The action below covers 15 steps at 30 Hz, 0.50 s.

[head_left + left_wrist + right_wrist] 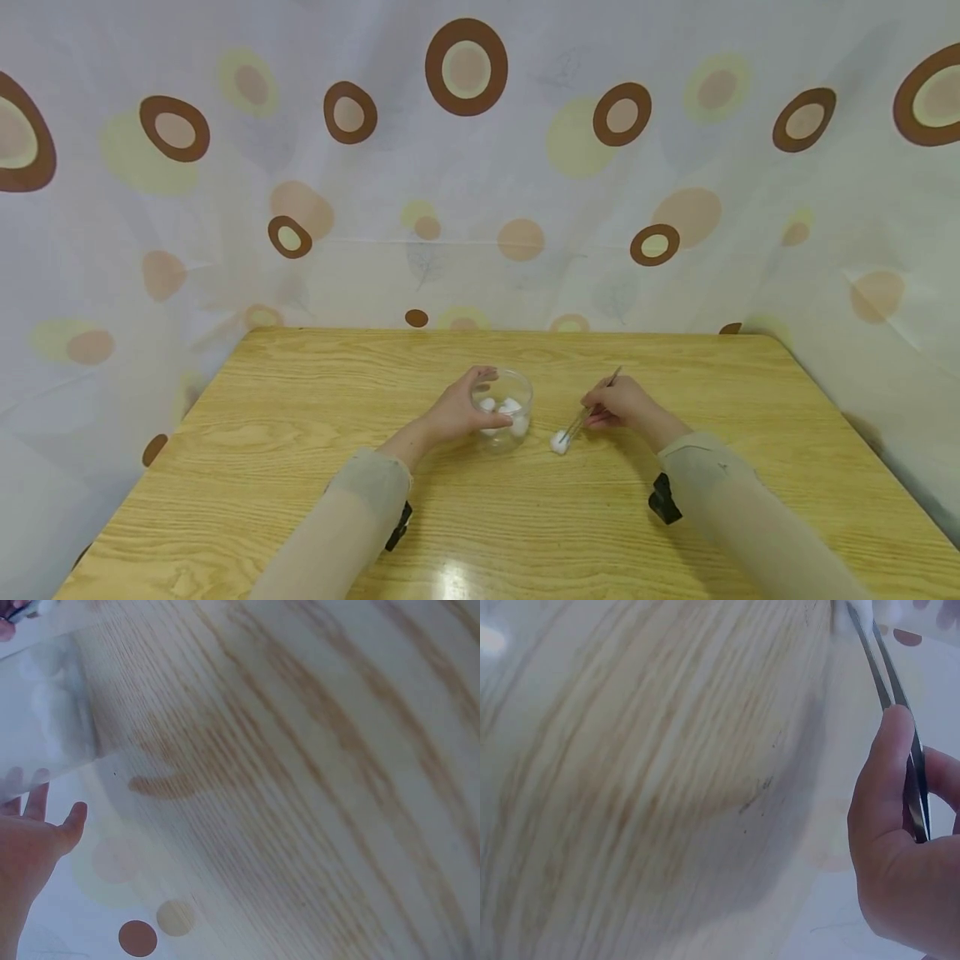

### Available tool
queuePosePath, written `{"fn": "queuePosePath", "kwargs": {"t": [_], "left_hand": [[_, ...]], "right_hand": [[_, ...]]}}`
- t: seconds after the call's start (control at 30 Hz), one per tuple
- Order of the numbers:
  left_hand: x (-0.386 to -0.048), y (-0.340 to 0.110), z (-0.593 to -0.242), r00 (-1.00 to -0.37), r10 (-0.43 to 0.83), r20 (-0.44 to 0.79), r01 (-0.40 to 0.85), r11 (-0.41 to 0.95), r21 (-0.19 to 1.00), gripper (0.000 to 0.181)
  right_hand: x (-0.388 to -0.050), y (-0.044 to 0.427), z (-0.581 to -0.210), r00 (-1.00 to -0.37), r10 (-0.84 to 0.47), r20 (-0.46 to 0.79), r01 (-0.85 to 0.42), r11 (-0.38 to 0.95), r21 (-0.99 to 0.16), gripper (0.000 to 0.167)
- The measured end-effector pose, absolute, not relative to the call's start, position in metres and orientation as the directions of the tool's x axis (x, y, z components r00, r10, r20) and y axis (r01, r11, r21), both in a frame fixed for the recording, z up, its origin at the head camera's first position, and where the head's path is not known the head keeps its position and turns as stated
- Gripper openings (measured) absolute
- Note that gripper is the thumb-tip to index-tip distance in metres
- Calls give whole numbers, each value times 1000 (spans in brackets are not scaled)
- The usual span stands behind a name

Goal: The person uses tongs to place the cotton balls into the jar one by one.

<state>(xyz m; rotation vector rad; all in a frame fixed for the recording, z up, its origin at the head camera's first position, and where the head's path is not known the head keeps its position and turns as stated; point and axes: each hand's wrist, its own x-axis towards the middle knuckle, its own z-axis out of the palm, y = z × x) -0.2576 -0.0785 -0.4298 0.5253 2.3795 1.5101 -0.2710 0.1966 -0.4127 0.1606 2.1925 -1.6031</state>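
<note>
My left hand (457, 411) grips a clear round jar (527, 388) from its left side, thumb in front and fingers behind. Several white cotton balls (511, 406) lie inside the jar; the left wrist view shows them blurred through the wall. To the right of the jar, my right hand (628, 403) pinches metal tweezers (889, 675) between thumb and fingers. The tweezers slant down to the left, their tips at a single cotton ball (558, 442) low over or on the wood. Whether it touches the wood I cannot tell.
All this is on a light wood-grain table (300, 400). A pale curtain (375, 183) with brown and yellow circles hangs behind it and along both sides. Black straps (664, 500) circle the wrists over the sleeves.
</note>
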Motion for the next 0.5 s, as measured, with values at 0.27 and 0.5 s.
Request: {"fn": "queuePosePath", "kwargs": {"t": [0.27,0.5], "left_hand": [[-256,-78,-429,-900,434,-41,150,396,906,82],[-257,-78,-430,-898,438,-37,155,394,906,82]], "right_hand": [[-273,201,-409,-917,-134,-375,349,183,-919,10],[-272,206,-401,-921,-123,-370,356,120,-927,10]]}}
